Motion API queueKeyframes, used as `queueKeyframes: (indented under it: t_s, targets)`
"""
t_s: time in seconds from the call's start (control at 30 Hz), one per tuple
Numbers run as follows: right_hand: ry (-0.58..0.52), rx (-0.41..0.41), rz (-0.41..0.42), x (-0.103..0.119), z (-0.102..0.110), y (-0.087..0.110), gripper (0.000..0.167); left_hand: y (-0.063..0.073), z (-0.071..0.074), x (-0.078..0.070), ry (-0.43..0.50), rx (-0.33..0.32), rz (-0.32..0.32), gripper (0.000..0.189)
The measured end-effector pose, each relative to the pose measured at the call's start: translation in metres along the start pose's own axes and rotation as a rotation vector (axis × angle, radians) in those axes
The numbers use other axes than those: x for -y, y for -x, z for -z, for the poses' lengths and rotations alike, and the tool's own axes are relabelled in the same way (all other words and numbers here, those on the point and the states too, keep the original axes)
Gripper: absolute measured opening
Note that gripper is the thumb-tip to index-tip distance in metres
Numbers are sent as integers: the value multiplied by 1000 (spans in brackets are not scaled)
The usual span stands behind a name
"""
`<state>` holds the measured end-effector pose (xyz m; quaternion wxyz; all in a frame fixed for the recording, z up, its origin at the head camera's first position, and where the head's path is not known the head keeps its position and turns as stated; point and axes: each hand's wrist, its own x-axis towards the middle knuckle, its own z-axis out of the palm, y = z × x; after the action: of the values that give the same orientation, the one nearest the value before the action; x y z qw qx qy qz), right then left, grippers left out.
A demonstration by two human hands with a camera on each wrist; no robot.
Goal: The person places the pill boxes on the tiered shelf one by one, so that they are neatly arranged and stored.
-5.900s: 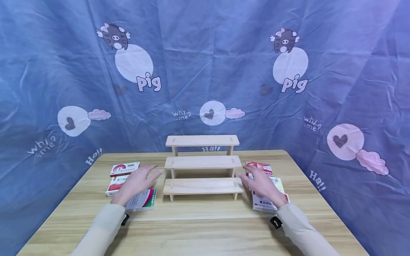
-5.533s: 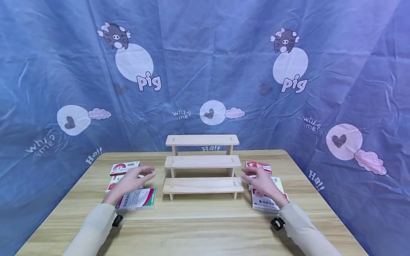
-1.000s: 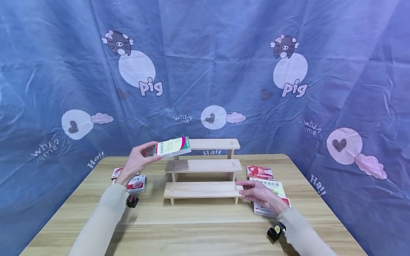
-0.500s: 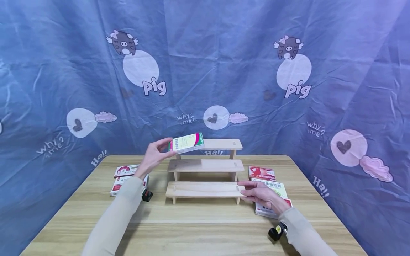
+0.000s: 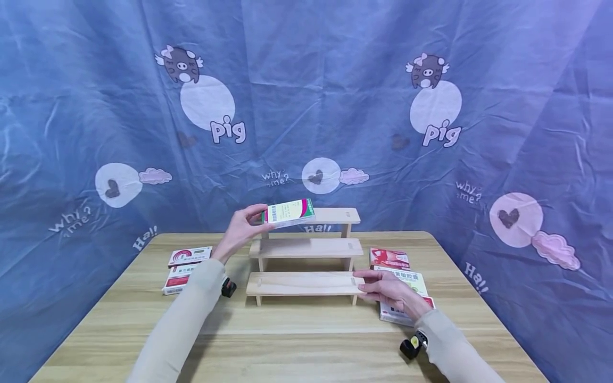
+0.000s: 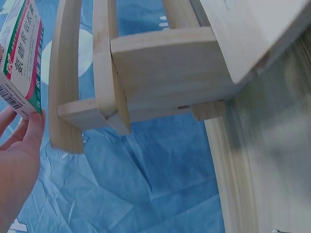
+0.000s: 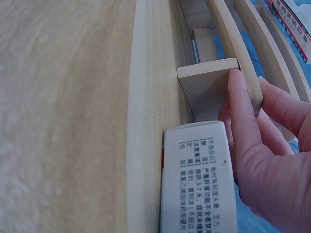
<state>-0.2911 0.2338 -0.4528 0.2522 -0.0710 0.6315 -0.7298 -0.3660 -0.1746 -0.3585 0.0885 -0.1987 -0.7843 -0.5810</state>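
My left hand (image 5: 241, 230) grips a flat medicine box (image 5: 289, 211) by its left end, thumb below and fingers behind. White and pale yellow with green and magenta ends, the box is tilted in front of and over the left part of the top step of a three-step wooden stand (image 5: 304, 283). The left wrist view shows fingertips at the lower end of this medicine box (image 6: 23, 53). With thumb and fingers my right hand (image 5: 390, 291) pinches the right end of the lowest step; the right wrist view shows the board (image 7: 243, 58) between them.
Left of the stand lie two medicine boxes, a white one with red rings (image 5: 190, 256) and a red-and-white one (image 5: 176, 280), partly behind my sleeve. On the right are a red box (image 5: 389, 259), a white-green box (image 5: 413, 280) and another white box (image 5: 394, 315). A blue curtain (image 5: 278, 106) hangs behind.
My left hand has picked up the green-ended medicine box from the table's left side and carried it up and right to the top step. My right hand has moved onto the lowest step's end.
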Motion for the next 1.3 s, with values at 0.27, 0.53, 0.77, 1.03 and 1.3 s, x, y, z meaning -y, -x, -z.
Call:
queueKeyframes:
  t_s: [0.27, 0.53, 0.77, 1.03, 1.3]
  targets:
    - [17, 5, 14, -1, 1, -2, 53, -12, -12, -1, 32, 48, -62, 55]
    - [-5, 9, 7, -2, 2, -1, 53, -22, -32, -7, 48, 81, -14, 55]
    - [-4, 16, 21, -2, 3, -3, 51, -24, -43, -12, 100, 80, 21, 55]
    - [10, 17, 18, -2, 3, -2, 55, -34, -56, -11, 65, 94, 49, 55]
    - [21, 20, 24, -2, 2, 0, 55, -43, -63, -19, -27, 146, 45, 51]
